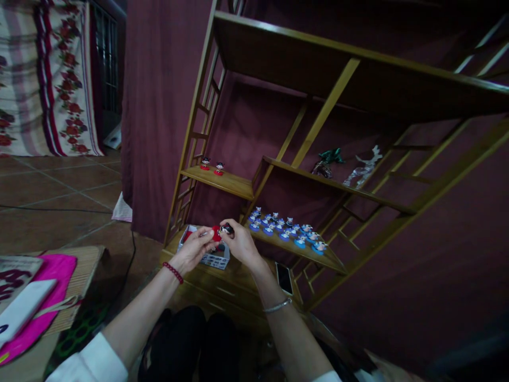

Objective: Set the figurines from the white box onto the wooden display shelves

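Between my two hands is a small figurine (pixel 226 229) with a black-haired head and a red base (pixel 216 233). My left hand (pixel 195 248) pinches the red base, and the fingers of my right hand (pixel 240 242) close around the dark head. Just below them a patterned white box (pixel 217 260) sits on the lower ledge of the cabinet, with red pieces partly visible inside. My hands hide much of the box. Two similar red-based figurines (pixel 219 168) stand upright on the small upper-left shelf (pixel 222 180).
Several blue-based figurines (pixel 284 233) stand in rows on the shelf to the right. A phone-like dark slab (pixel 284 278) lies below them. Higher up are a green ornament (pixel 331 156) and a clear deer ornament (pixel 363 167). At left, a low table (pixel 89 260) holds a pink cloth (pixel 59 268).
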`<move>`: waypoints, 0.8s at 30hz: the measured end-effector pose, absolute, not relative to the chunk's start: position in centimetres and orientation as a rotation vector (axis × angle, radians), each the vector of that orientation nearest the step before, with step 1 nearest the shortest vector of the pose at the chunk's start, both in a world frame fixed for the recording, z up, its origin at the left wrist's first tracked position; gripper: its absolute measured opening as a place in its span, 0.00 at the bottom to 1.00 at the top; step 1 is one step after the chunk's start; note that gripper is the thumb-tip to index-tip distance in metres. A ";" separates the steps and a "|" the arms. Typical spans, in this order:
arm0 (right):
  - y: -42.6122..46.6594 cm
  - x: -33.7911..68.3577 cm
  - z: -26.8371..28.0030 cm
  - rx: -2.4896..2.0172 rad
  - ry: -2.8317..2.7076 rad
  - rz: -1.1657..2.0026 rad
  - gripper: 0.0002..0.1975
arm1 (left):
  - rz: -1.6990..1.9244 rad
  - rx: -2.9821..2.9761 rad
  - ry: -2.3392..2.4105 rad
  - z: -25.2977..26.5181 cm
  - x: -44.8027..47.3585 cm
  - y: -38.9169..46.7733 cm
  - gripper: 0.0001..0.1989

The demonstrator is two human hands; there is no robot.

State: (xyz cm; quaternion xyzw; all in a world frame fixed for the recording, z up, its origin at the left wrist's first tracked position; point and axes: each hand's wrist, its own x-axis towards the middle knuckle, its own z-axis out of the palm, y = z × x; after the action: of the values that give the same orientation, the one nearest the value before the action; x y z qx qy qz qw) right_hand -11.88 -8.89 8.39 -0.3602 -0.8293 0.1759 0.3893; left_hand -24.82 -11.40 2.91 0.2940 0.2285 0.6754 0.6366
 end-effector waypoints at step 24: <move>-6.0 -13.2 9.9 -0.986 -2.360 0.287 0.11 | 1.510 0.488 0.415 1.8 -25.7 -9.4 0.01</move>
State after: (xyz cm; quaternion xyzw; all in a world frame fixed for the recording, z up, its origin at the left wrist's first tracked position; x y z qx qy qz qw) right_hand -13.15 -5.95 9.92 -0.3678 -0.8803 0.1071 0.2799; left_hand -25.74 -9.35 1.78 0.2176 0.1849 0.6732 0.6821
